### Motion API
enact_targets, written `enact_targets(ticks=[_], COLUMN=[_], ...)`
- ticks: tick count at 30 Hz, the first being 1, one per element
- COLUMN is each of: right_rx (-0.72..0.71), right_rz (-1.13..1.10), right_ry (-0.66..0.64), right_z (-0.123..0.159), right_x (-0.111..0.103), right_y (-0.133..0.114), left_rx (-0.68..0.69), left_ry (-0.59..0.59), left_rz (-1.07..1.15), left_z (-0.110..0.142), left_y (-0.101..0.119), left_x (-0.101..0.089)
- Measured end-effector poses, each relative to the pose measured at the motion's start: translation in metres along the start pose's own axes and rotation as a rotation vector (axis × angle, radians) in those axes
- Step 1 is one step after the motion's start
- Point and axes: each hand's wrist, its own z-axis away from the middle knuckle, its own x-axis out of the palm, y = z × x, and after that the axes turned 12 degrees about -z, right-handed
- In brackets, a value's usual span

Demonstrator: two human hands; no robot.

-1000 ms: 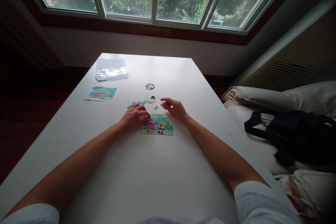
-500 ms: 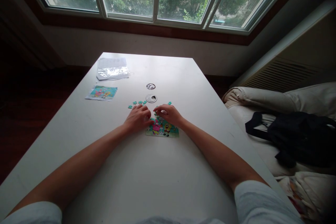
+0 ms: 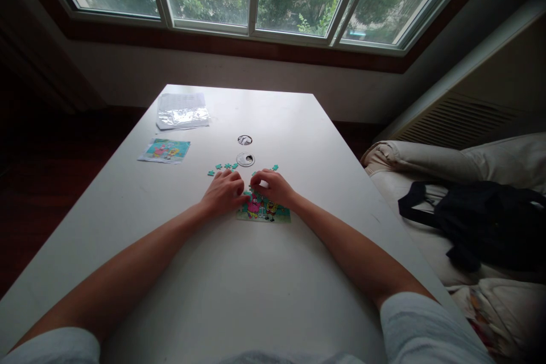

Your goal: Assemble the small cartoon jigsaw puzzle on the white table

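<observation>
Clock spots are from the puzzle's middle, w/ 12 on the window side. The puzzle is on the table, flat, right in front of the person. Its bottom edge is straight and easy to see. Its top part is partly hidden b/c the hands are over it.

The big thing now is that both hands are at the puzzle at the same time. L hand is at 10 o'clock, palm down, fingers bent, w/ the thumb at the puzzle's left side. I can't tell if its grip is open or closed, or if it has a pc. R hand is at 1 o'clock and its fingers reach over to 11. Its thumb and pointer tips are close together by the top edge. A tiny green bit shows there, but I can't tell if the grip has it or if it just lies under.

What it means, I think: the work is at the top edge, prob. on one small spot, w/ L hand maybe keeping the puzzle from sliding. The bottom part looks joined up.

Not all pcs are in. Four loose pcs lie in a bent row at 10 to 11, just past L hand. One more pc is near 12 to 1, past R hand. Two round things are at 11, and the pic sheet is at 10, well apart from the puzzle.
</observation>
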Motion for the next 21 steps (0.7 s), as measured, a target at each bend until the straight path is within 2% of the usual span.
enact_targets(ticks=[21], right_rx=[-0.035], right_rz=[0.032], right_ry=[-0.003], right_z=[0.001], right_x=[0.0034], right_y=[0.0007], left_rx=[-0.012], left_ry=[0.008], left_rz=[0.005], left_z=[-0.0002], left_y=[0.0007], left_x=[-0.0002])
